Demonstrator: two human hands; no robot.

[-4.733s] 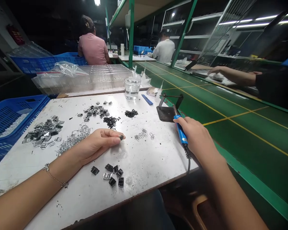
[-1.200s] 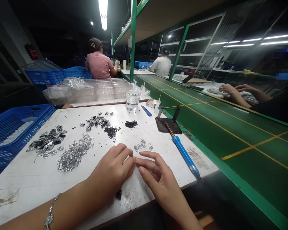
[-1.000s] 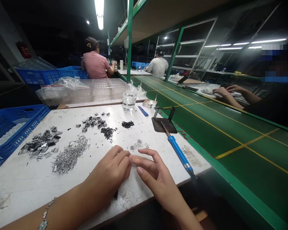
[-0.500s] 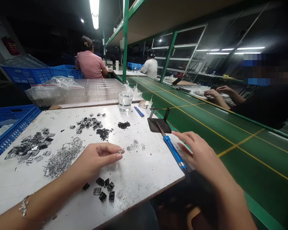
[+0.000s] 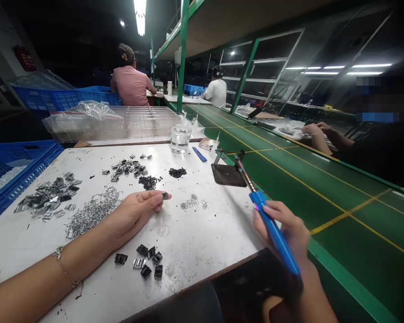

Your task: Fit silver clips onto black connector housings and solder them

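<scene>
My left hand rests on the white table and pinches a small dark part between thumb and fingertips. My right hand grips a blue-handled soldering iron off the table's right edge, its metal tip raised toward the black iron stand. A small cluster of wire springs lies between the hands. Several black and silver finished parts lie near the front edge.
Piles of silver clips, wire pieces and black bits cover the table's left and middle. A water glass, clear trays and blue crates stand behind. A green conveyor runs right; other people work beyond.
My right hand has picked the soldering iron up from the table and lifted it. My left hand stays pinching the small part, shifted slightly back.
</scene>
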